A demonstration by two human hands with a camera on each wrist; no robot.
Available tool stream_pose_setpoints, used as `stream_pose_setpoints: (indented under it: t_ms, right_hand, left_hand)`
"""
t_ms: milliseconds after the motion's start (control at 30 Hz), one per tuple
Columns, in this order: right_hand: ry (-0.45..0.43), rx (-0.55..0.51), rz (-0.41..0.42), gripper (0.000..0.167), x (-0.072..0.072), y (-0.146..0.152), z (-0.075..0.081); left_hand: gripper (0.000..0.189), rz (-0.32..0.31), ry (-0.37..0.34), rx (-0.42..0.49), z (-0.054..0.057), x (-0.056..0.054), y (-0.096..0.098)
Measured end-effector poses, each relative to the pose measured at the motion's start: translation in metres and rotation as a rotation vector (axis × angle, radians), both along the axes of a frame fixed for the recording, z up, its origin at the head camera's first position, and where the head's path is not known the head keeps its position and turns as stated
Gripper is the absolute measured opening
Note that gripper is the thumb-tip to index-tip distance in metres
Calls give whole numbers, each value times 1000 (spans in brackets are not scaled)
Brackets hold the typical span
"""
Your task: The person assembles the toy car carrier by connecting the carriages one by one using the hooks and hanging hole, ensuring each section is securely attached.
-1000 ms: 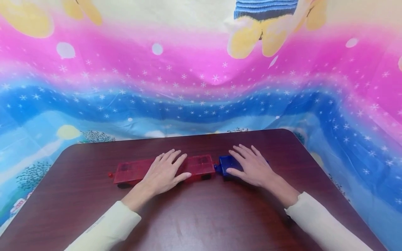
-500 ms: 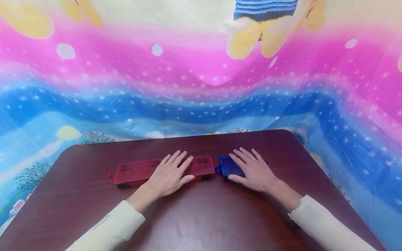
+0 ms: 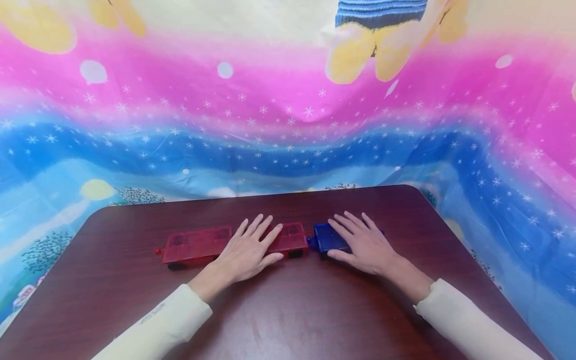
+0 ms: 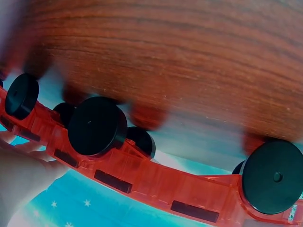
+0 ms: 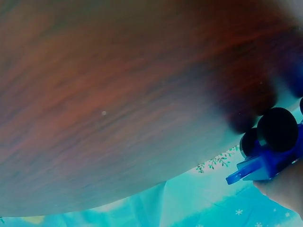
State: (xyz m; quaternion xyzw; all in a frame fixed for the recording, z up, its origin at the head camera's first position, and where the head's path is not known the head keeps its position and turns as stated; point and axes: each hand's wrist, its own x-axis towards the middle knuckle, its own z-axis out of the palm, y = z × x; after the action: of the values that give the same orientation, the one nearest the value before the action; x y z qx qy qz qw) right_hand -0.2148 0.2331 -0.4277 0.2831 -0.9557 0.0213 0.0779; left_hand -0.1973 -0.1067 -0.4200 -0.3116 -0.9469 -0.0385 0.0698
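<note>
Two see-through red toy train cars stand in a row on the dark table: the left car (image 3: 195, 245) and the middle car (image 3: 294, 237). A hook links the middle car to a blue toy train car (image 3: 324, 235) on the right. My left hand (image 3: 249, 250) lies over the middle car with its fingers straight, hiding where the red cars meet. Spread across the blue car, my right hand (image 3: 364, 245) covers most of it. Black wheels (image 4: 97, 125) and dark side inserts show along the red cars in the left wrist view.
The wood-grain table (image 3: 288, 310) has rounded far corners. A printed cloth (image 3: 270, 160) with snowflakes hangs behind it and along both sides. At the row's left end, a small red knob (image 3: 158, 251) sticks out.
My left hand has moved to the right, from between the two red cars onto the middle one, uncovering the left car. The cars have not visibly moved, and my right hand has hardly shifted.
</note>
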Motion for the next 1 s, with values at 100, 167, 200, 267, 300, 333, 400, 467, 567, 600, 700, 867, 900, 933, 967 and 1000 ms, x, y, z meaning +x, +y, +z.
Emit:
stream_pose_setpoints:
  t_ms: [100,167,200,267,300,333,400,467,567,600,700,867,900,933,967,1000]
  right_hand:
    - [-2,6,-1,90,0,1,0]
    - [-2,5,4,88,1,1,0]
    - [0,6,7,87,1,1,0]
    - [0,6,15,86,1,0,-1]
    - [2,7,18,86,1,-1,-2]
    - [2,7,19,85,0,-1,-3]
    - [11,19,18,85,0,-2,-4]
    - [14,29,12,86,0,-1,-5]
    - [26,41,9,86,0,0,-6]
    - [25,41,8,86,0,1,-7]
    - [29,47,7,85,0,2,-7]
    - [38,46,9,85,0,2,-6]
    - [39,46,11,85,0,2,-6]
    - [39,46,12,85,0,2,-6]
    - [39,46,13,85,0,2,-6]
    - [41,48,14,85,0,2,-7]
  left_hand:
    - [72,-7,-11,-11,-1,-1,1]
    - [71,-11,-19,-17,-2,-1,2]
    - [70,-12,-22,-16,-2,-1,2]
    - [70,-11,-25,-20,-4,-1,2]
    - [70,-9,-27,-22,-4,-1,1]
    - [70,-8,-28,-23,-5,-1,1]
    - [70,-9,-25,-21,-5,-1,1]
    - [71,-13,-24,-23,-6,-2,2]
    - [72,-22,-25,-19,-6,-3,5]
    - [72,-21,-30,-25,-6,-4,6]
    - [73,-20,-25,-30,-5,-4,8]
    - [69,-21,3,-25,-8,-5,8]
    - [68,-22,7,-25,-9,-5,8]
    - [68,-23,11,-24,-10,-5,7]
    - [67,-26,14,-19,-10,-5,7]
    - [67,-28,17,-16,-11,-5,6]
